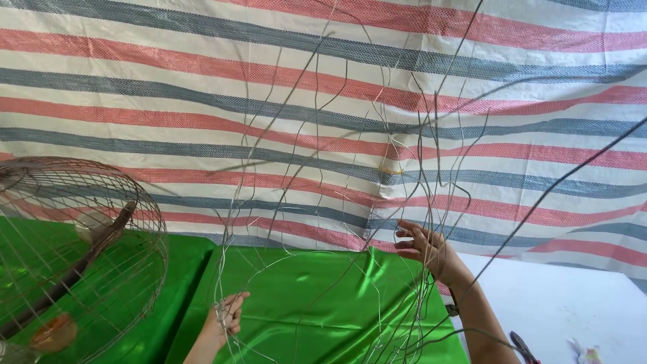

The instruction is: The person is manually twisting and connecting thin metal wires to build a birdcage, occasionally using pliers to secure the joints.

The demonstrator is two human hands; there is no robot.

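At the far left, a domed wire cage (81, 256) stands on the desk, its mesh curving over a dark handle-like bar and an orange object low inside it. Beneath it and stretching rightward lies shiny green cloth (317, 303), creased and catching the light. Just right of the cage, low in view, the person's left hand (228, 317) comes up from below with its grip clenched around the lower ends of a loose tangle of thin metal wires (323, 168). These wires rise from that hand and fan upward and rightward, bending in long curves against the striped tarpaulin (168, 74) of red, grey-blue and white bands hanging behind. Further right and higher, the right hand (428, 249) is lifted among the strands, fingers spread and hooked loosely on a few of them rather than clamped shut. Past that forearm the desk (573, 303) shows a bare white surface, with red-handled pliers (522, 347) lying near its front edge, well apart from the wires.
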